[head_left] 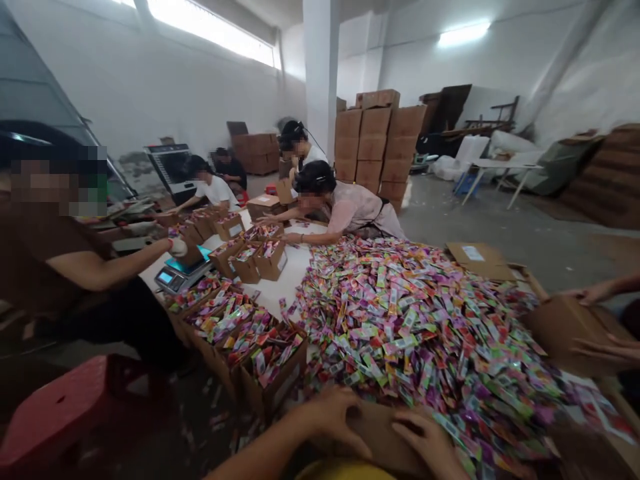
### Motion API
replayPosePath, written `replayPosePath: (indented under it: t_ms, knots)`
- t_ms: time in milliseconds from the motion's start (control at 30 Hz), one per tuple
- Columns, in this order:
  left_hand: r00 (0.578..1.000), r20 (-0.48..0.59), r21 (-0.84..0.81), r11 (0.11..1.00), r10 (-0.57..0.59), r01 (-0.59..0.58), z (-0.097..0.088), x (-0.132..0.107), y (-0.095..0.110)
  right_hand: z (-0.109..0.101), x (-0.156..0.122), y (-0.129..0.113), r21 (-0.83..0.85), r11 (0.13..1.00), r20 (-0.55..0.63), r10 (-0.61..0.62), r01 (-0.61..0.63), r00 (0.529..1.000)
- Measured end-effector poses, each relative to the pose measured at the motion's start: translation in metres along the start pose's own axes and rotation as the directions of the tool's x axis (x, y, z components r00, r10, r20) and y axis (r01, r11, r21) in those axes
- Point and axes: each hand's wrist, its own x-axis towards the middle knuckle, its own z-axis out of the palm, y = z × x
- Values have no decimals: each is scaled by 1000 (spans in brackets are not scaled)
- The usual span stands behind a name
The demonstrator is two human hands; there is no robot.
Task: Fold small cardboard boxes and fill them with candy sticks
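Note:
My left hand (336,419) and my right hand (429,441) both rest at the bottom edge on a brown cardboard box (380,437), fingers curled over its flaps. The box sits against the near edge of a huge heap of colourful sachets (415,327) spread over the table. Left of my hands stands a row of open cardboard boxes filled with sachets (250,340).
A person on the left reaches toward a weighing scale (183,272). Another person (345,210) leans over the far end among small boxes (253,257). Someone's hands hold a box (575,330) on the right. A red stool (60,413) stands at lower left. Stacked cartons (375,137) stand behind.

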Motion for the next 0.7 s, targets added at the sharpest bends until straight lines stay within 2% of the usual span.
replayPosePath:
  t_ms: [100,167,267,333,400,467,500,533,600,633,667,700]
  knots:
    - [983,-133,191,970,-124,148,15,10,14,19,1,-26,-231,971,-60,-70,54,996]
    - [966,-211,265,943,-147,201,27,10,19,27,-5,-42,-369,926,-49,-103,78,993]
    - [965,-211,339,915,-154,220,37,4,22,36,-14,-61,-517,845,16,-149,136,989]
    - [976,-165,304,935,-139,184,38,1,20,40,-16,-69,-551,824,29,-143,135,989]
    - [996,-64,224,971,-68,80,35,1,19,40,-12,-71,-450,888,-13,-113,95,993]
    - [999,49,176,984,7,-16,28,2,19,34,-3,-65,-196,980,-37,-53,44,998]
    - [996,83,175,984,18,-32,24,3,19,28,1,-57,-72,997,-26,-28,26,999]
    - [996,88,178,984,3,-19,19,1,17,20,5,-46,43,999,-21,1,0,1000]
    - [997,-14,130,988,-79,80,10,-8,9,-1,5,-14,229,967,-103,135,-108,986]
    - [983,-111,49,988,-143,150,8,-17,1,-13,1,6,293,937,-192,252,-189,949]
    - [946,-216,-86,970,-241,228,7,-27,-8,-26,-5,27,357,890,-290,394,-283,872]
    - [877,-302,-270,916,-373,296,8,-39,-19,-38,-12,49,408,836,-374,519,-366,769]
